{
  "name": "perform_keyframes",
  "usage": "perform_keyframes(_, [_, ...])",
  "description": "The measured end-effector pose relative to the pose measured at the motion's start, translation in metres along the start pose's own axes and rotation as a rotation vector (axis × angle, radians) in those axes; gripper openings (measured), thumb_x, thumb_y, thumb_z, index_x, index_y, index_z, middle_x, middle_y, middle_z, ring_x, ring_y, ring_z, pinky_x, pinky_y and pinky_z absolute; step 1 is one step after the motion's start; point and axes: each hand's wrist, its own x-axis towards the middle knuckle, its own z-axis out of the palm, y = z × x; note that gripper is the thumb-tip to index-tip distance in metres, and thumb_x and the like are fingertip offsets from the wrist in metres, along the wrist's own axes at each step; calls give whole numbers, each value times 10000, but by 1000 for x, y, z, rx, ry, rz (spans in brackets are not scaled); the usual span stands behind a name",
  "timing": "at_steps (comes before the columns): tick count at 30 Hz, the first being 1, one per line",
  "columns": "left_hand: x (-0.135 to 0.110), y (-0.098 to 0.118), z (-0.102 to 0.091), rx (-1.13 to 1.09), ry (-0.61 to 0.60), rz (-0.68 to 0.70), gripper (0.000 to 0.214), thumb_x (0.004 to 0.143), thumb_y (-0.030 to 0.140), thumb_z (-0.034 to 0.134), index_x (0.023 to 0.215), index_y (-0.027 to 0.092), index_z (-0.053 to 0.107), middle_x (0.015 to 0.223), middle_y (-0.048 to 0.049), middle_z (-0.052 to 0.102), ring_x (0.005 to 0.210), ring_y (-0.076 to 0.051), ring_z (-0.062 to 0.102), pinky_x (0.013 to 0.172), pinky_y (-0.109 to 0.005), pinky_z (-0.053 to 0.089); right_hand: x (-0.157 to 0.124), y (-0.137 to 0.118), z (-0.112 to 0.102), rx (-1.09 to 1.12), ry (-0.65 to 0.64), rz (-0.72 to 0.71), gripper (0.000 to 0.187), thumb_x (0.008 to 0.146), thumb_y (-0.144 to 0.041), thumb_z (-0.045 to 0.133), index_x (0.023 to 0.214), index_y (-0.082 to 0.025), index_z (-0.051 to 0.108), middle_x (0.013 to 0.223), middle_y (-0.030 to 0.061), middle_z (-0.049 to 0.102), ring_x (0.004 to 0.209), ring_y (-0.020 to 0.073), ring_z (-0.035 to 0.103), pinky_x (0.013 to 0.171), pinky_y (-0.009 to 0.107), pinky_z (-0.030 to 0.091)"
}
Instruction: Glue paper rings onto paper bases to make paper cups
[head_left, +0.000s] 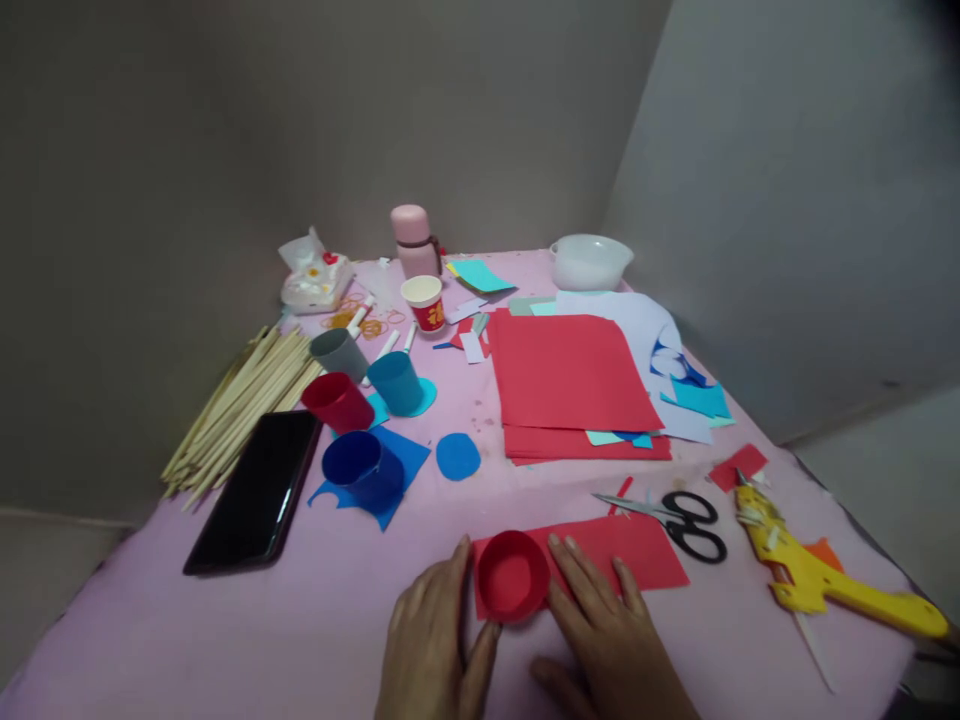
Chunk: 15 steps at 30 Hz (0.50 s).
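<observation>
Left hand (431, 640) at 8 o'clock of red paper ring (514, 548), grip uncurled, thumb and forefinger parted along its side. Right hand (607, 640) at 4 o'clock, grip spread flat, fingers laid on red strip (637, 555) and against ring. Ring stands upright on strip's left end, mouth up, axis vertical; strip's long axis runs about 9 to 3, right end slightly farther. Glue gun (832, 585) at 3 o'clock, nozzle toward 11. Scissors (690, 525) at 2, by strip's right end, tips toward 10. On pink-covered worktop (322, 640): phone (255, 495) between 9 and 10, blue cup (367, 475) at 10, blue disc (457, 456) at 11. Farther: red sheets (574, 370) past 12, bamboo sticks (247, 410) at 10. Farthest: white bowl (590, 265) just past 12, pink thermos (415, 240) before 12.
</observation>
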Motion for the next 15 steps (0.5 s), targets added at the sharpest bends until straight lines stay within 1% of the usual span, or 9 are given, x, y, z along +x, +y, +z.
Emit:
perform_keyframes(2, [-2, 1, 2, 21, 7, 6, 608, 865, 327, 544, 1389, 118, 316, 1207, -142, 636, 1047, -240, 623, 843, -356, 530, -4, 2, 6, -44, -1, -33, 624, 865, -556, 455, 1327, -141, 511, 1328, 222, 550, 1113, 406, 601, 754, 590, 499])
perform_keyframes(4, [-4, 1, 2, 48, 35, 13, 588, 858, 328, 543, 1366, 107, 345, 1209, -149, 638, 1054, -245, 624, 844, -360, 529, -7, 2, 11, -67, -18, -49, 619, 844, -565, 481, 1313, -164, 526, 1335, 212, 549, 1124, 408, 593, 746, 587, 500])
perform_keyframes(6, [-5, 1, 3, 81, 64, 14, 569, 846, 332, 547, 1339, 105, 374, 1203, -151, 645, 1054, -251, 628, 841, -365, 528, -9, 0, 16, -75, -42, -5, 602, 806, -553, 544, 1283, -185, 559, 1343, 205, 544, 1147, 418, 572, 774, 614, 481])
perform_keyframes(9, [-5, 1, 4, 108, 83, 20, 559, 837, 334, 552, 1319, 102, 392, 1186, -150, 658, 1041, -253, 638, 839, -365, 528, -10, -4, 19, -76, -68, 100, 563, 762, -510, 623, 1232, -201, 605, 1361, 199, 530, 1191, 432, 531, 851, 664, 423])
perform_keyframes(10, [-5, 0, 4, 108, 86, 23, 557, 836, 335, 550, 1316, 101, 394, 1183, -151, 660, 1039, -254, 640, 838, -365, 529, -10, -4, 20, -74, -75, 104, 565, 760, -508, 628, 1234, -202, 605, 1367, 200, 524, 1196, 434, 525, 855, 667, 421])
perform_keyframes(12, [-4, -1, 4, 95, 93, 25, 554, 841, 340, 540, 1319, 103, 391, 1181, -153, 661, 1038, -253, 641, 836, -363, 533, -10, -1, 19, -62, -87, 50, 593, 776, -524, 605, 1271, -198, 575, 1374, 207, 512, 1191, 437, 530, 821, 647, 457])
perform_keyframes(15, [-3, -4, 6, 68, 103, 14, 557, 854, 339, 520, 1343, 121, 366, 1196, -154, 650, 1052, -254, 635, 837, -370, 540, -8, 3, 12, -39, -109, -19, 653, 821, -549, 536, 1353, -173, 489, 1387, 231, 481, 1189, 439, 534, 775, 624, 500])
